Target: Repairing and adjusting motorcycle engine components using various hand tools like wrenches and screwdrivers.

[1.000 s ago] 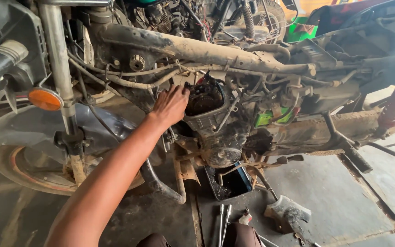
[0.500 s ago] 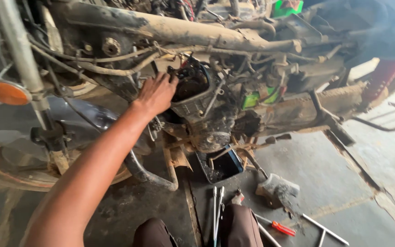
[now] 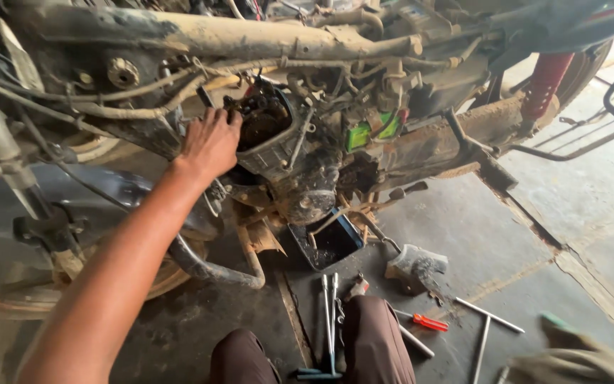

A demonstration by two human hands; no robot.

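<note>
Item: open engine head (image 3: 264, 117) of a stripped, mud-caked motorcycle, set below the frame tube (image 3: 250, 35) and above a black drain pan (image 3: 332, 242) on the concrete floor (image 3: 477, 242).

Left hand (image 3: 209, 144): arm extended up from lower left, palm turned away, fingers (image 3: 230, 119) curled onto the left rim of the oily cavity; whether a small part is pinched cannot be told. Right hand: not seen.

Handling note: the rim is best gripped lightly, fingers kept clear of sharp edges and hanging cables (image 3: 72, 107).

Nearby: long wrenches (image 3: 330, 313), red-handled screwdriver (image 3: 424, 321), T-handle tool (image 3: 485, 323).
</note>
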